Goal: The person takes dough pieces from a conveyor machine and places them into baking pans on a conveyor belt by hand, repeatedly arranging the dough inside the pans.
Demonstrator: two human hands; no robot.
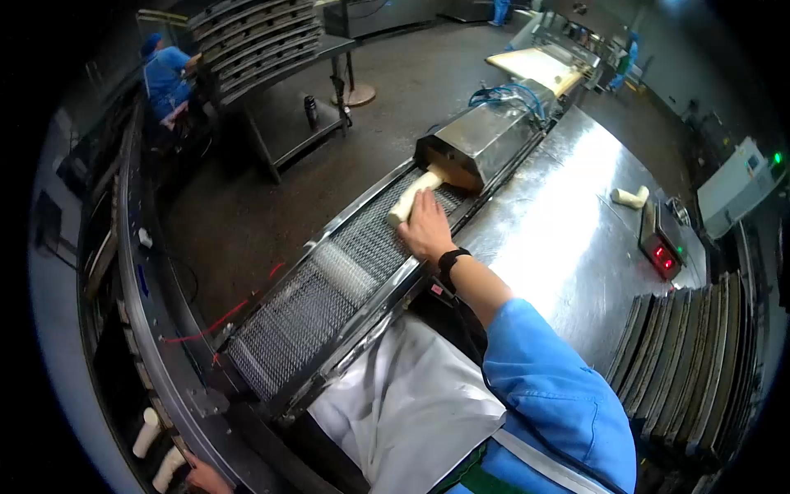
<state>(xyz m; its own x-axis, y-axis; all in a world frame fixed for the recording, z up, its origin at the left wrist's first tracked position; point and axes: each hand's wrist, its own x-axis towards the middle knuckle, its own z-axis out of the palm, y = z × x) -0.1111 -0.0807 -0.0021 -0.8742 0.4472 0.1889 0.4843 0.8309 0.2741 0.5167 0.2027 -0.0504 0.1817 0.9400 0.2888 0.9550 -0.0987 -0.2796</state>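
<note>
My right hand (427, 228) reaches over a metal mesh conveyor belt (284, 333), its fingers laid round a pale dough roll (411, 200). The roll's far end sits at the mouth of a steel machine housing (485, 136). In the lower left corner, my left hand (207, 477) shows only in part, low beside a dark rail. Close to it lies a pale dough roll (169, 469), and another dough roll (147, 433) is a little farther up. The left fingers are mostly hidden, so their grip is unclear.
A steel table (535, 239) adjoins the belt, with a bent dough piece (629, 197) and a red-lit scale (661, 251). Stacked trays (683, 362) stand at right; more trays (255, 41) are behind. A curved metal rail (140, 288) runs left. A co-worker (167, 78) sits back left.
</note>
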